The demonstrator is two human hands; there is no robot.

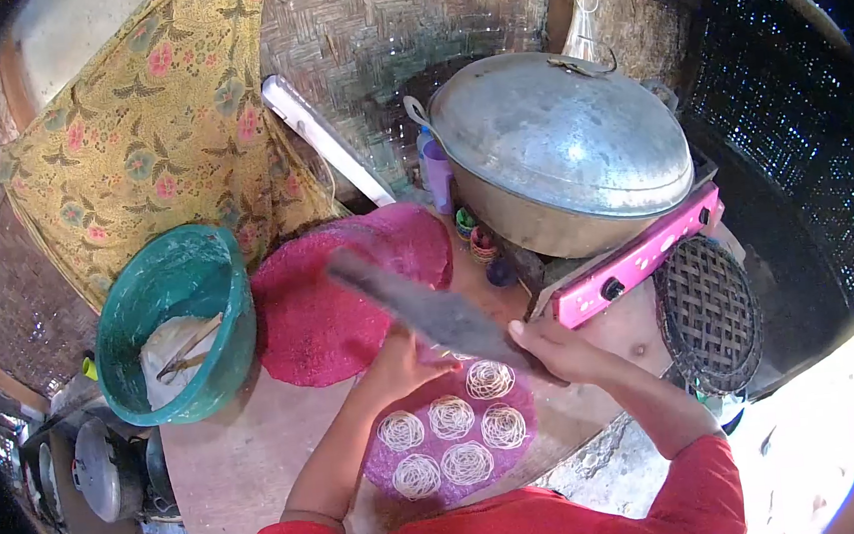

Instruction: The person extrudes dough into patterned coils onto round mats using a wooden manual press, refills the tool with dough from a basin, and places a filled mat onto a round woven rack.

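My right hand grips the end of a long, flat dark board, which is tilted and smeared by motion. Partly behind that board is my left hand, its thumb pointing right; what its fingers do is hidden. Below the hands, a round purple mat carries several lacy white noodle-like nests in rows. A larger magenta mat lies behind and to the left of my left hand.
At the left, a green basin holds pale dough and sticks. A big lidded pan sits on a pink stove, with a woven dark disc beside it. Small cups stand near the stove. Patterned cloth hangs behind.
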